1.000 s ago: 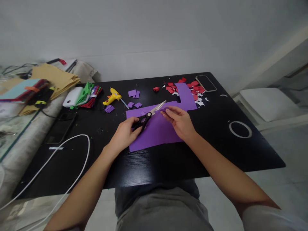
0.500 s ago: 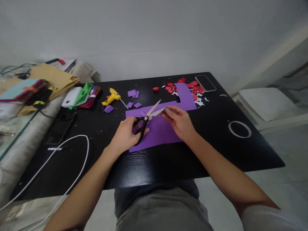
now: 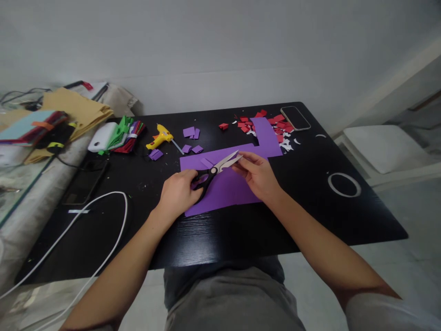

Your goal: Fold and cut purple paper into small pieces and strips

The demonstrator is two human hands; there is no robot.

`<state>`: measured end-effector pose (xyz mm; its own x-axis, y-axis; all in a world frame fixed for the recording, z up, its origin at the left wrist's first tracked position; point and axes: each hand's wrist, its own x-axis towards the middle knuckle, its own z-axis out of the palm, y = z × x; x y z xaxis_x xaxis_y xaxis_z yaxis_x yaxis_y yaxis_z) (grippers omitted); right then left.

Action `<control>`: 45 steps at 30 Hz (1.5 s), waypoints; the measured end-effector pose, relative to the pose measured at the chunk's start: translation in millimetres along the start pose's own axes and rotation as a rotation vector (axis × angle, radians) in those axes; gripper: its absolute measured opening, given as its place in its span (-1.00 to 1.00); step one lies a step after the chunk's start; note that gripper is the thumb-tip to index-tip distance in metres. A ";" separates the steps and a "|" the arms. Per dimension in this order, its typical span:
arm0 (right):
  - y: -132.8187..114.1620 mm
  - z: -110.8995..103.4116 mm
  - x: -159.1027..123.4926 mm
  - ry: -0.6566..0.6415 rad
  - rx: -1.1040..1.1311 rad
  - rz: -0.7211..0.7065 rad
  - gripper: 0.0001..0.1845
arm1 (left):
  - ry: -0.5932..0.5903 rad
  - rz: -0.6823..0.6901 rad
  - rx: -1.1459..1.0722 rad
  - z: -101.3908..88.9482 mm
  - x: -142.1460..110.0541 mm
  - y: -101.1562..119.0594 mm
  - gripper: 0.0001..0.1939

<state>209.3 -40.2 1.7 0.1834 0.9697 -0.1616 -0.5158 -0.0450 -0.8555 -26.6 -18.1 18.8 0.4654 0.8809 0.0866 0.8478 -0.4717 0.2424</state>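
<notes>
My left hand (image 3: 179,191) is closed around the black handles of a pair of scissors (image 3: 214,170), whose blades point right and stand slightly apart. At their tips my right hand (image 3: 258,174) pinches a small piece of purple paper (image 3: 237,155), mostly hidden by fingers and blades. Below both hands a large purple paper sheet (image 3: 230,188) lies flat on the table. One loose purple strip (image 3: 207,162) rests on that sheet, left of the blades. Cut purple pieces (image 3: 189,132) lie beyond, near a yellow glue gun (image 3: 161,136).
Red paper scraps (image 3: 279,123) and white scraps (image 3: 286,145) lie at the back right by a phone (image 3: 295,118). A white ring (image 3: 344,185) lies to the right. A white cable (image 3: 125,216) loops at left, near bundled coloured strips (image 3: 129,138). The black table (image 3: 327,220) meets a wall behind.
The scissor blades have closed partway and moved slightly up and right, onto the small piece at my right fingertips. My left fingers have drawn together; my right hand is nearly still.
</notes>
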 end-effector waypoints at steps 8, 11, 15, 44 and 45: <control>-3.6 1.9 -1.7 -0.009 0.029 0.028 -0.75 | -0.021 -0.018 -0.008 -3.5 0.2 0.8 -0.85; -3.5 1.6 -1.0 0.000 0.017 0.035 -0.74 | -0.032 -0.009 -0.012 -4.5 0.3 1.0 -0.85; -2.0 0.7 0.6 0.006 0.009 0.043 -0.72 | -0.042 -0.011 -0.009 -5.0 0.6 0.8 -0.85; -3.1 0.5 -0.8 0.022 -0.036 0.017 -0.72 | -0.035 -0.021 -0.053 -5.1 0.0 1.3 -0.80; -3.1 0.8 -1.1 0.022 -0.031 0.014 -0.72 | -0.038 -0.024 -0.055 -5.8 -0.2 1.4 -0.80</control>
<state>210.1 -40.9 4.9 0.1951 0.9633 -0.1842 -0.4926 -0.0662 -0.8678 -27.0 -18.7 24.8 0.4555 0.8891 0.0436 0.8438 -0.4469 0.2970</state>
